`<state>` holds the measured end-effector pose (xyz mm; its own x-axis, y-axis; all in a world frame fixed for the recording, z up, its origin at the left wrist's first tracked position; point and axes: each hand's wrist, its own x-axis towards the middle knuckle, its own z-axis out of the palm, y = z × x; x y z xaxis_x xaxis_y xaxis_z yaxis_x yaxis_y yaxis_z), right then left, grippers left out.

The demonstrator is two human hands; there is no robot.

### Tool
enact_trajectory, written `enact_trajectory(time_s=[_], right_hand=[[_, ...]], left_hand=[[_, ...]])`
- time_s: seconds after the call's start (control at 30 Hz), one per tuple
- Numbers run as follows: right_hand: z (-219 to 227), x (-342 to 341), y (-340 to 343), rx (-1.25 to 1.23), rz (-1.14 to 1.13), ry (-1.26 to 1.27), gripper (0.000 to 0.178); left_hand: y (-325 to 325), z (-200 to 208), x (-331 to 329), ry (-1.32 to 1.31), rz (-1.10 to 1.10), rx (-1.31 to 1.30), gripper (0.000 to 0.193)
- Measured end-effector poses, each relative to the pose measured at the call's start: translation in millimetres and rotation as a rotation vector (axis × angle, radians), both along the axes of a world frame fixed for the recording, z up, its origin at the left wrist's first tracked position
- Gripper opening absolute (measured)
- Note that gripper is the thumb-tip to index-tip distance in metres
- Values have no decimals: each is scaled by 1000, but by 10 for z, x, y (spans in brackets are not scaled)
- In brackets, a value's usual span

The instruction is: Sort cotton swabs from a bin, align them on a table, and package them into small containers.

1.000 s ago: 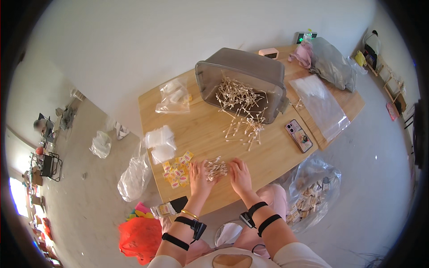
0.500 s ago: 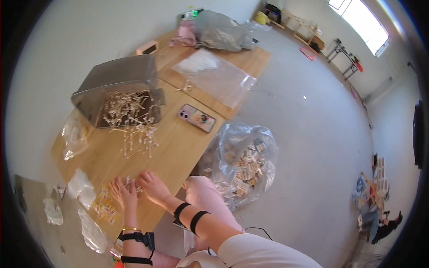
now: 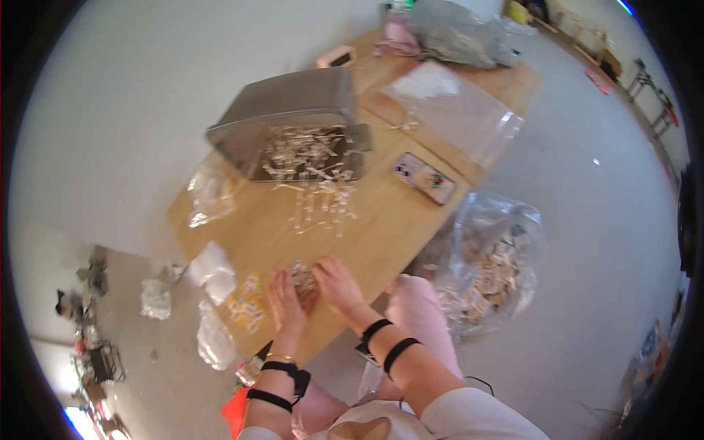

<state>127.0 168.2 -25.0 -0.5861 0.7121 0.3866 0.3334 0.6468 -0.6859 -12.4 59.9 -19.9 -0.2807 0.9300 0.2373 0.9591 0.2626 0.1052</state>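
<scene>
A long wooden table (image 3: 400, 220) runs slantwise through the view, from the near edge at the person's lap up toward the far right corner. On the floor to its right, just beside the person's knee, sags a big clear plastic bag (image 3: 493, 260) stuffed with small packets. On the far half of the table a grey bin (image 3: 290, 110) lies tipped on its side, its open mouth facing the person, and small pale pieces (image 3: 323, 202) spill out of it in a loose trail along the table's length. Beyond it, toward the right corner, lies a flat clear bag (image 3: 458, 114), and a phone (image 3: 424, 177) lies face up between that bag and the table's right edge, its long axis slanting down to the right.

At the near edge, both hands are set on a small cluster of pale pieces (image 3: 302, 277). The left hand (image 3: 284, 301) has its fingers curved loosely over the left side of the cluster, neither flat nor clenched. The right hand (image 3: 336, 282) cups it from the right in the same half-closed way. The cluster is too small and blurred to tell its long axis or which way the pieces point. Just left of the left hand lie yellow patterned packets (image 3: 248, 308), and a crumpled white bag (image 3: 213, 268) sits beyond them.
</scene>
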Motion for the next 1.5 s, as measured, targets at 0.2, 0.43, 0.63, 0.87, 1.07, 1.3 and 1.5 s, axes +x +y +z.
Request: enact_trajectory(time_s=[0.2,0.43,0.63,0.87,1.07,1.3,1.5], right_hand=[[138,14,-19,16,-11,-44,34],[163,9,-1,-5,4,-37,37],[89,-12,8,23,5,-47,39],[86,17,5,21,22,-115,40],[77,-9,0,38,15,-102,39],[83,-13,8,52,-4,-58,37],[127,-6,-2,39,7,-103,40]], left_hand=[[18,169,-76,-243,5,-33,96],[-43,186,-4,-212,37,-48,96],[8,81,104,-99,85,-178,95],[105,226,62,-59,73,-200,93],[15,191,115,-67,63,-143,94],[80,169,156,-29,51,-249,91],[165,238,64,22,72,-235,87]])
